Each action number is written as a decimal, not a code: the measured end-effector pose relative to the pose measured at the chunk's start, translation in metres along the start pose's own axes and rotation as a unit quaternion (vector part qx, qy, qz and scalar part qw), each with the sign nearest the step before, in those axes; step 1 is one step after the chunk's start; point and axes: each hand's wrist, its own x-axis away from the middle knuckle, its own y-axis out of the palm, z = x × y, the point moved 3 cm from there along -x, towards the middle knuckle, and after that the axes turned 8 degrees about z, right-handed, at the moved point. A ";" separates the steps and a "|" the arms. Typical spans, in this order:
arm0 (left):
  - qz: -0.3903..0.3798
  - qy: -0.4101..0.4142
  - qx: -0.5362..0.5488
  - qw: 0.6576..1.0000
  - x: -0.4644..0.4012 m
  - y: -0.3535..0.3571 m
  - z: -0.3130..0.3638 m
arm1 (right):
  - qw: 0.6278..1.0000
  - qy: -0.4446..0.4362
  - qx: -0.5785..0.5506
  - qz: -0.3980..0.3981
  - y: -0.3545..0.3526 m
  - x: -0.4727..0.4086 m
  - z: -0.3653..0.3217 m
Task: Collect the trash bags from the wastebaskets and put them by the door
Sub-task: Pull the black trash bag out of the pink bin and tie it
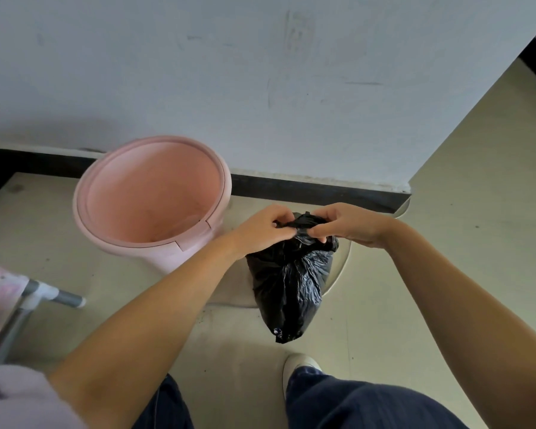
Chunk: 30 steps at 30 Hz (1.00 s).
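Note:
A small black trash bag (288,286) hangs in front of me, lifted off the floor, its body bulging and its bottom pointing down. My left hand (260,232) and my right hand (350,224) both pinch the gathered neck of the bag at its top, fingers close together. To the left stands a pink round wastebasket (150,199) on the floor against the wall. It holds no liner and its inside looks bare.
A pale wall with a black baseboard (307,190) runs behind the wastebasket and ends in a corner at the right (410,188). A grey and white tube frame (28,301) with pink fabric stands at the left. My legs and a white shoe (297,366) are below.

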 end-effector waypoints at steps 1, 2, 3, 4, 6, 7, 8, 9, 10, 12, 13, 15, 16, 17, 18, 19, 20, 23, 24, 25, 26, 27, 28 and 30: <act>0.024 -0.027 0.049 0.998 0.000 -0.002 -0.004 | 1.000 0.004 0.001 0.013 -0.004 0.000 0.004; 0.047 -0.047 0.096 0.993 -0.001 -0.003 -0.007 | 1.000 0.010 0.004 0.025 -0.007 0.001 0.010; 0.063 -0.058 0.122 0.989 -0.002 -0.003 -0.010 | 0.999 0.018 0.006 0.036 -0.009 0.001 0.016; 0.068 -0.063 0.121 0.988 -0.003 -0.002 -0.013 | 0.999 0.026 0.010 0.047 -0.009 0.001 0.023; 0.052 -0.061 0.063 0.995 -0.002 0.003 -0.016 | 0.995 0.044 0.028 0.080 -0.006 0.000 0.038; 0.031 -0.050 0.020 0.998 -0.002 0.006 -0.017 | 0.993 0.048 0.047 0.102 -0.003 -0.002 0.044; 0.006 -0.035 -0.027 0.999 -0.002 0.009 -0.019 | 0.989 0.047 0.075 0.122 0.001 -0.003 0.050; -0.015 -0.016 -0.080 0.997 -0.002 0.012 -0.022 | 0.983 0.039 0.110 0.140 0.005 -0.005 0.054; -0.029 0.000 -0.133 0.991 -0.002 0.015 -0.025 | 0.976 0.026 0.149 0.156 0.009 -0.005 0.056; -0.040 0.026 -0.199 0.979 -0.002 0.017 -0.027 | 0.959 -0.003 0.218 0.182 0.014 -0.006 0.059; -0.035 0.039 -0.219 0.974 -0.003 0.017 -0.028 | 0.950 -0.017 0.247 0.187 0.016 -0.005 0.057; -0.012 0.072 -0.269 0.960 -0.003 0.014 -0.025 | 0.928 -0.046 0.320 0.185 0.018 -0.004 0.050; 0.001 0.091 -0.294 0.951 -0.003 0.011 -0.022 | 0.915 -0.057 0.357 0.177 0.018 -0.003 0.044; 0.009 0.104 -0.320 0.942 -0.002 0.009 -0.017 | 0.904 -0.064 0.388 0.168 0.018 -0.002 0.036; 0.008 0.110 -0.341 0.933 0.001 0.005 -0.011 | 0.895 -0.067 0.412 0.160 0.017 0.001 0.026; 0.003 0.107 -0.356 0.928 0.005 0.002 -0.003 | 0.889 -0.070 0.426 0.152 0.015 0.006 0.015; -0.002 0.101 -0.361 0.927 0.009 -0.003 0.007 | 0.887 -0.074 0.434 0.142 0.012 0.012 0.002; -0.028 0.067 -0.352 0.933 0.025 -0.026 0.053 | 0.891 -0.072 0.433 0.120 -0.006 0.037 -0.045; -0.034 0.060 -0.352 0.934 0.031 -0.035 0.073 | 0.893 -0.074 0.428 0.120 -0.013 0.048 -0.063; -0.036 0.055 -0.354 0.933 0.037 -0.046 0.095 | 0.893 -0.081 0.426 0.123 -0.021 0.058 -0.082; -0.035 0.055 -0.359 0.931 0.044 -0.058 0.118 | 0.889 -0.088 0.432 0.123 -0.030 0.069 -0.103; -0.031 0.060 -0.367 0.928 0.050 -0.071 0.143 | 0.884 -0.097 0.440 0.122 -0.039 0.080 -0.125; -0.029 0.063 -0.378 0.923 0.059 -0.083 0.169 | 0.877 -0.104 0.453 0.120 -0.047 0.093 -0.150; -0.047 0.060 -0.398 0.914 0.078 -0.109 0.221 | 0.861 -0.121 0.482 0.107 -0.064 0.120 -0.199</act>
